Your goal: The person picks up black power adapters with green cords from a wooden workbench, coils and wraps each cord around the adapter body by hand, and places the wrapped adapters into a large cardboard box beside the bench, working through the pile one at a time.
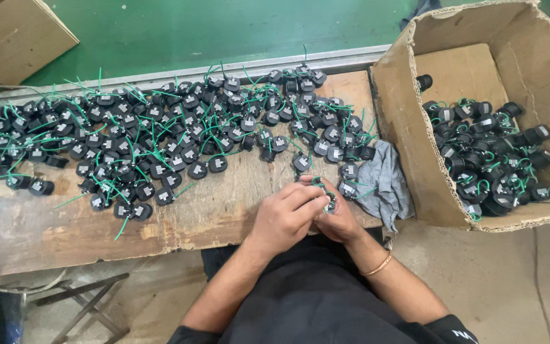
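My left hand (pixel 284 215) and my right hand (pixel 338 220) meet at the near edge of a worn wooden board (pixel 179 220). Together they pinch one small black round part with a green wire (pixel 331 202); most of it is hidden by my fingers. A wide heap of the same black parts with green wires (pixel 160 137) covers the board's far half, from the left end to just above my hands. A gold bracelet circles my right wrist.
A torn cardboard box (pixel 408 127) at the right holds several more of the black parts (pixel 491 159). A grey rag (pixel 386 178) lies between board and box. Another cardboard box (pixel 14 32) sits far left on the green belt (pixel 224 28). A metal frame (pixel 84 299) stands below.
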